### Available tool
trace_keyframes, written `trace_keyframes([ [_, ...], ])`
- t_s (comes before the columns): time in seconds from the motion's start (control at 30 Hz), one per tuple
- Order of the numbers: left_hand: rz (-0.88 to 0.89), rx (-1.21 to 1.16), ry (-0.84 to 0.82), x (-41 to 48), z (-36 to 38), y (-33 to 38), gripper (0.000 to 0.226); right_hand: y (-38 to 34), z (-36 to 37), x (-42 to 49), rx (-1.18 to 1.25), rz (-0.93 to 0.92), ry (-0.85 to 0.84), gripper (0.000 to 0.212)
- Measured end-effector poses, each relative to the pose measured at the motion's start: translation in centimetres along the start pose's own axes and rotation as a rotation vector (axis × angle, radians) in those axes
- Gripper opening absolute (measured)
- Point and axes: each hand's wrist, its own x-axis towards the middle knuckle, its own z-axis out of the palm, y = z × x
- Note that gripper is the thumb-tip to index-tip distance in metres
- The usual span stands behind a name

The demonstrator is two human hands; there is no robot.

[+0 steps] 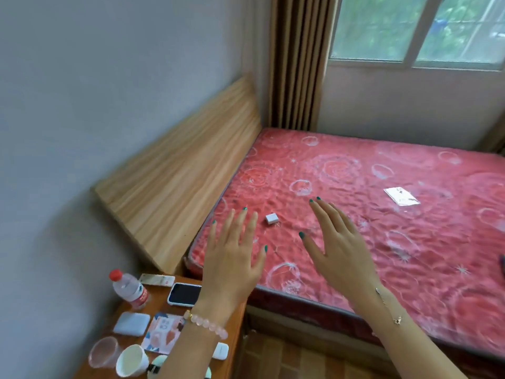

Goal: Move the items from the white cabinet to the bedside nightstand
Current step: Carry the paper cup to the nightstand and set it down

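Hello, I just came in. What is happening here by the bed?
A person holds both hands open over the red mattress, gripping nothing. The left hand hovers above the wooden nightstand edge, the right hand further over the bed. The nightstand already carries a water bottle, a phone, two cups and small cases. A small white box lies on the mattress.

A single head-worn wide-angle view looked forward and steeply down from standing height, facing the corner where the headboard met the wall. Both spread, empty hands sat near the lens at lower centre: the left hand over the nightstand edge, the right hand over the mattress. The window lay far beyond them, upper right. Straight edges curved visibly toward the frame's borders.
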Motion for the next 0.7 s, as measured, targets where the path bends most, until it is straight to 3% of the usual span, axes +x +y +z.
trace_keyframes([
  [0.27,0.374,-0.172,-0.049,-0.1,0.9,7.1,0.058,2.5,-6.4,-10.3,-0.142,0.38,0.139,0.068],
  [0.7,0.947,-0.459,-0.056,-2.4,-1.2,27.9,0.059,6.3,-21.4,-26.8,-0.4,0.912,0.404,0.06],
])
